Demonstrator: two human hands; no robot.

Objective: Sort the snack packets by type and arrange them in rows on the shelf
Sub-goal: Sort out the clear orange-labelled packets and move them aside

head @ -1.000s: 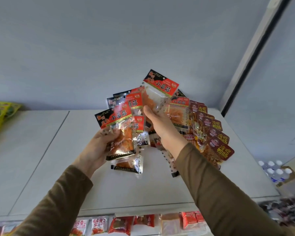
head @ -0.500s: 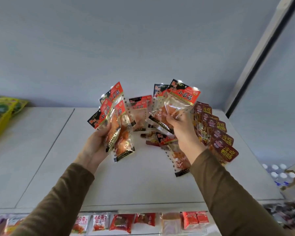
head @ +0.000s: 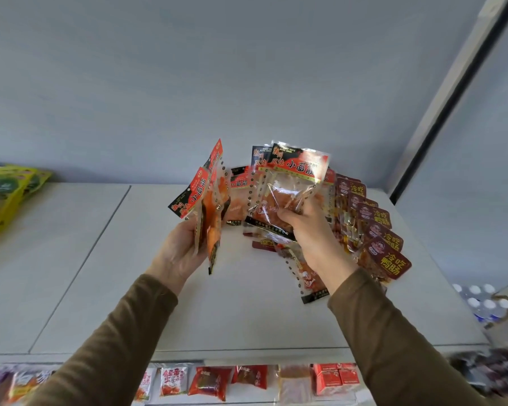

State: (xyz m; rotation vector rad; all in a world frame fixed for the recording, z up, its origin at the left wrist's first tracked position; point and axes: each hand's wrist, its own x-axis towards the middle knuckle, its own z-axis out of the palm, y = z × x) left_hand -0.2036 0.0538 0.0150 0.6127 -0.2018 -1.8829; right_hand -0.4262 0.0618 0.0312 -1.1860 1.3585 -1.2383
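At far left we see yellow-green foil bags (head: 8,197), cut off by the frame edge. Our left hand (head: 178,250) grips a few red-and-black clear plastic snack packets (head: 207,212), seen edge-on above the white shelf top (head: 100,273). Our right hand (head: 308,230) pinches a fanned bunch of the same packets (head: 288,183), partly hiding others lying beneath. A row of maroon packets (head: 379,230) overlaps at right.
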